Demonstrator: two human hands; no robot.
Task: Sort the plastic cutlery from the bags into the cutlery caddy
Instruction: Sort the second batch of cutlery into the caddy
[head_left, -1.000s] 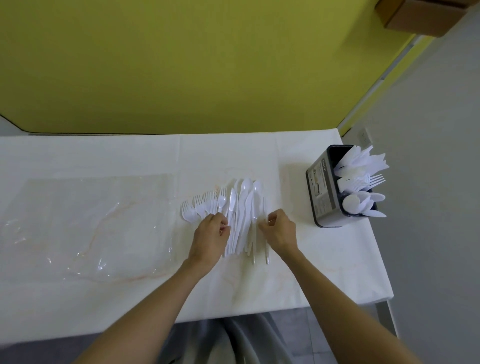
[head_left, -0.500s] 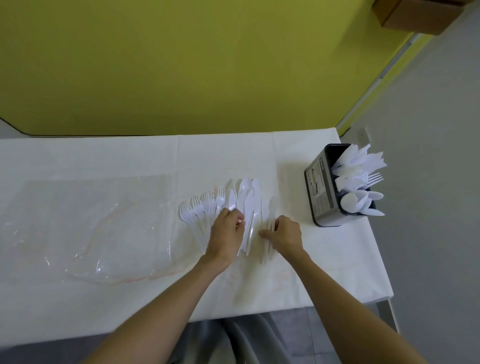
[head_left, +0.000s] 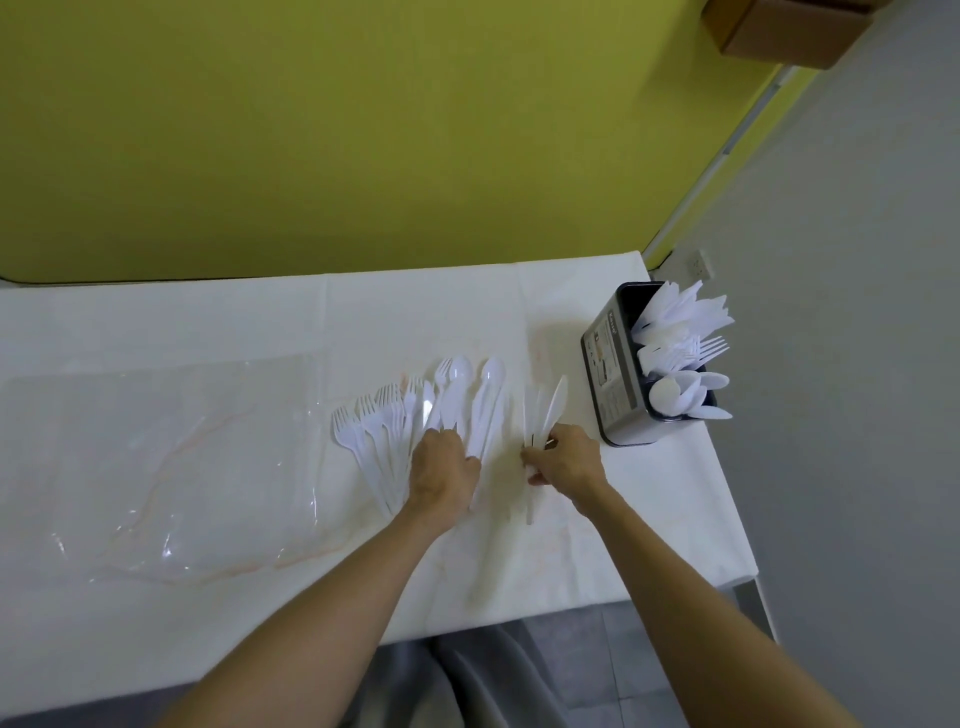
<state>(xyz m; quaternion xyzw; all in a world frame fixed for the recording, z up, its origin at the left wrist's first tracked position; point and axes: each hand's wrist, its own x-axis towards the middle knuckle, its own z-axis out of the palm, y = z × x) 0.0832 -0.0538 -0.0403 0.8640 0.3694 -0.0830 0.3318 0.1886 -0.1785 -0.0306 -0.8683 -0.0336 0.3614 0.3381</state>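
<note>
there, right hand (head_left: 569, 460) pinches knives (head_left: 553, 410); left hand (head_left: 441, 467) covers spoons (head_left: 485, 405), grip unclear.

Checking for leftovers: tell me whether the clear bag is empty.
Empty: the clear bag lies flat and see-through, nothing visible inside.

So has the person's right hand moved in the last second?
Yes. The right hand, pinching a few knives, has shifted right, nearer the black caddy and away from the spoons.
</note>
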